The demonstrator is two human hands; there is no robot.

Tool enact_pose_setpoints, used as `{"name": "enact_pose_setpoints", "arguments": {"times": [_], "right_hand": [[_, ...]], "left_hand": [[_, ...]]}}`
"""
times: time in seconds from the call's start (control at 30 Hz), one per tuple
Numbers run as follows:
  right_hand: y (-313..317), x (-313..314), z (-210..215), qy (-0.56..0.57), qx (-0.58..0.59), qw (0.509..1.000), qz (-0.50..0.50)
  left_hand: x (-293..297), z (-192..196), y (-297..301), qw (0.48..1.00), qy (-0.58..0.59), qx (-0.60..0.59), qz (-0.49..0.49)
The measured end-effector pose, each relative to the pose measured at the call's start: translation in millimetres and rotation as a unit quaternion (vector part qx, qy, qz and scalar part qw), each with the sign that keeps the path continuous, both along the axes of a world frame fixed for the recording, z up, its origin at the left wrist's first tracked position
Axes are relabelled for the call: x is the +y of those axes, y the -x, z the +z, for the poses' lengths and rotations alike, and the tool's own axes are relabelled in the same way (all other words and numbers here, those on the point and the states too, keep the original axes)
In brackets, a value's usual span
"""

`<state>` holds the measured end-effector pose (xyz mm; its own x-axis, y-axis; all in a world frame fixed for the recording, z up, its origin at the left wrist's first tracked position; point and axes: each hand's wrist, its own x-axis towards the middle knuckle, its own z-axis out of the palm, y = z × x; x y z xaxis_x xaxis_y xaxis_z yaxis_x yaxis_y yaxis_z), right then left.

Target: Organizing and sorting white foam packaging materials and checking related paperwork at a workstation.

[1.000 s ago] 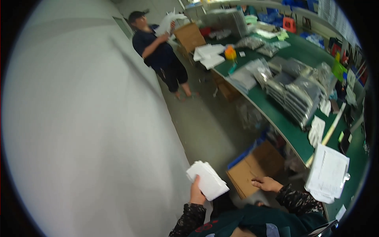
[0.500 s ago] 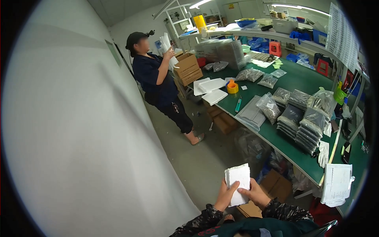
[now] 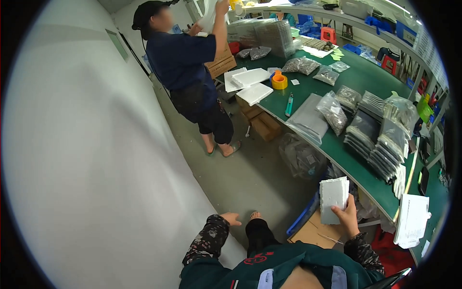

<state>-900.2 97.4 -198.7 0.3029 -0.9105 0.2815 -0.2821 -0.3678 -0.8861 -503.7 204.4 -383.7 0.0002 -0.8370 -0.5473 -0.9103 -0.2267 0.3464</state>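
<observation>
Right hand (image 3: 347, 217) holds a white rectangular foam block (image 3: 333, 199) upright, grip closed around its lower right edge, above an open brown carton (image 3: 315, 232) on the floor beside the green desk (image 3: 365, 82). Left hand (image 3: 230, 218) is empty, fingers spread loosely, near the grey wall (image 3: 82, 159). On the desk: stacked grey bagged packages (image 3: 385, 139), white foam slabs (image 3: 250, 84), an orange tape roll (image 3: 278, 81). A white paper sheaf (image 3: 412, 219) lies at the desk's near end. A second person (image 3: 190, 72) stands farther along.
</observation>
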Motion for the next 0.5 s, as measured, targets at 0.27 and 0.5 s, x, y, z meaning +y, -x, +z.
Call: {"name": "enact_pose_setpoints", "arguments": {"times": [0.27,0.5], "right_hand": [[-207.4,-35.7,30.1,-0.089,0.000,0.977,0.192],[-386.5,-41.6,69.5,-0.471,-0.294,0.708,0.437]], "left_hand": [[-100.3,16.7,-103.9,0.982,0.122,-0.066,0.129],[-156.9,36.5,-191.4,0.989,0.146,-0.026,-0.003]]}}
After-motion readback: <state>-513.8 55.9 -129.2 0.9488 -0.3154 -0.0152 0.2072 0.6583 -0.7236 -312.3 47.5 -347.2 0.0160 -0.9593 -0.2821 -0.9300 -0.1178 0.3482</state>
